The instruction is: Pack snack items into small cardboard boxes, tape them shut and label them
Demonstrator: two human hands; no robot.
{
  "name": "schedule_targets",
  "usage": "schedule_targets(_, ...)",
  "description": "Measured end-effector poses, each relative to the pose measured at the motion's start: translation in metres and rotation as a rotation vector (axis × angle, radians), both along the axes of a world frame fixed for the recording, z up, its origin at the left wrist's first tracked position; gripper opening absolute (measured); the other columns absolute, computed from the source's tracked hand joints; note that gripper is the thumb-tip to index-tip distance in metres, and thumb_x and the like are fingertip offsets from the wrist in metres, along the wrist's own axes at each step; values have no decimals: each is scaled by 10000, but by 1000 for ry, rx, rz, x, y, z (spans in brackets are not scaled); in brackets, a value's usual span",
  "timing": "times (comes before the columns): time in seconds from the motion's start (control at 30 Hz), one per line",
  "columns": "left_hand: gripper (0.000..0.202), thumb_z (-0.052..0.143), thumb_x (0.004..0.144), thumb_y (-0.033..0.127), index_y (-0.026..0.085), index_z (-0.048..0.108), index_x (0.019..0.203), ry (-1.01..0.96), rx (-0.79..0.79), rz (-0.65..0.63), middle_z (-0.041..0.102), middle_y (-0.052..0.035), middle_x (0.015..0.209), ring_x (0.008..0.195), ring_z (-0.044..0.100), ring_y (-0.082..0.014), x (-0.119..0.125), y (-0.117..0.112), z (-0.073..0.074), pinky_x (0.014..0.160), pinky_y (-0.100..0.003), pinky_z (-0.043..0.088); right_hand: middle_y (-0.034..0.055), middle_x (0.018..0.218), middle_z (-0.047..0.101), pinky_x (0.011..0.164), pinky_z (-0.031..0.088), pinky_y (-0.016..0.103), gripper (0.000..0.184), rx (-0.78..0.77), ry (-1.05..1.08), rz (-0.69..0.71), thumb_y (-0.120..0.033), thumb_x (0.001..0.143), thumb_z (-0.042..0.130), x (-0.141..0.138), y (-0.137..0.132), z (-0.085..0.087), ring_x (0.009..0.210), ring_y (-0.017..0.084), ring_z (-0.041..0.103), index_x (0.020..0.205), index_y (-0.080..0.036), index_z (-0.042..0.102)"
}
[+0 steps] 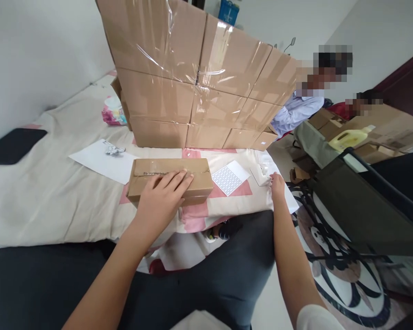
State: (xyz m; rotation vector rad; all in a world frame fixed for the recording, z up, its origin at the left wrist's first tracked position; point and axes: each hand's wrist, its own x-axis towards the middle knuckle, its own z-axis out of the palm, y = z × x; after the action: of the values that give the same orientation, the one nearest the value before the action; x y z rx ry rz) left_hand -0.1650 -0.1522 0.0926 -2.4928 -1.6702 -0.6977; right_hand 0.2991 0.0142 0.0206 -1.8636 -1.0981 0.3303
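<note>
My left hand [168,188] lies flat over the top and near edge of a closed cardboard box [172,166], fingers stretched out. The box rests on the cloth-covered table near its front edge, its top seam dark and scuffed. To its right lies a white sheet of printed labels [230,179], rows of small rectangles on its lower part. Farther right, my right hand [278,185] has its fingertips pinched together beside a small white tray-like item [260,173] with crumpled clear plastic. What sits between those fingertips is too small to make out.
A wall of taped cardboard boxes [213,91] stands behind. Left are a white paper [106,158] with crumpled scraps, a tissue pack [113,112] and a dark flat tablet-like object [15,145]. Two people sit beyond, near a yellow jug [349,139]. A dark chair-like frame [361,206] stands right.
</note>
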Motion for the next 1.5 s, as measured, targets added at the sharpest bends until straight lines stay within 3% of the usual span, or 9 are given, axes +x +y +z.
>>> schedule_targets(0.2, 544, 519, 973, 200, 290, 476, 1509, 18, 36, 8, 543, -88, 1554, 1370, 539, -341, 1, -1, -3, 1065, -526, 379, 89, 745, 655, 876, 455, 370, 463, -143, -15, -15, -529, 929, 465, 2, 22, 8, 872, 249, 599, 637, -201, 615)
schedule_targets(0.3, 559, 538, 967, 205, 284, 472, 1517, 13, 59, 14, 547, -94, 1549, 1362, 544, -349, 1, -1, -4, 1069, -533, 377, 91, 752, 670, 817, 483, 352, 443, -280, 36, -3, -479, 946, 536, 6, 30, 19, 801, 217, 607, 640, -177, 641)
schedule_targets(0.47, 507, 547, 974, 199, 242, 514, 1478, 71, 126, 21, 586, -93, 1511, 1319, 583, -321, 2, -3, -1, 1010, -502, 412, 19, 872, 668, 705, 556, 305, 269, -525, 149, -38, -420, 971, 657, 5, 44, 46, 739, 131, 620, 926, -155, 667)
schedule_targets(0.67, 457, 556, 983, 207, 204, 542, 1440, 106, 208, 30, 628, -77, 1467, 1298, 595, -284, 2, -7, 0, 975, -476, 419, 39, 803, 600, 573, 631, 378, 258, -665, 331, -80, -356, 894, 773, 1, 51, 72, 681, 177, 649, 925, -138, 641)
schedule_targets(0.8, 447, 569, 976, 210, 199, 556, 1424, 79, 229, 26, 642, -75, 1449, 1277, 605, -274, 2, -7, -1, 967, -472, 420, 39, 984, 665, 655, 611, 292, 234, -615, 425, -96, -315, 984, 679, -4, 41, 68, 785, 142, 670, 1133, -136, 646)
schedule_targets(0.97, 436, 559, 983, 223, 200, 563, 1419, 44, 239, 23, 645, -61, 1445, 1285, 599, -267, 1, -7, -4, 974, -464, 417, 75, 1153, 674, 762, 618, 340, 306, -459, 487, -132, -335, 1001, 656, -10, 26, 51, 920, 175, 687, 1244, -150, 633)
schedule_targets(1.1, 437, 557, 982, 226, 202, 563, 1418, 32, 237, 24, 644, -67, 1446, 1292, 594, -273, 2, -7, -6, 983, -474, 415, -1, 878, 655, 596, 591, 247, 166, -298, 533, -135, -270, 976, 686, -11, 14, 40, 666, 101, 630, 1062, -134, 646)
schedule_targets(1.23, 432, 560, 980, 229, 207, 567, 1411, 35, 245, 25, 644, -72, 1446, 1281, 598, -274, 2, -8, -6, 974, -473, 419, -70, 640, 548, 520, 635, 292, 183, -129, 600, -81, -180, 832, 778, -10, -2, 31, 505, 99, 558, 853, -167, 597)
schedule_targets(1.5, 419, 546, 990, 260, 211, 575, 1405, 79, 266, 52, 667, -55, 1412, 1239, 611, -277, 2, -7, -5, 954, -464, 425, -24, 707, 664, 598, 662, 283, 174, 67, 723, -12, -137, 682, 750, -7, -21, 16, 606, 129, 683, 771, -174, 604)
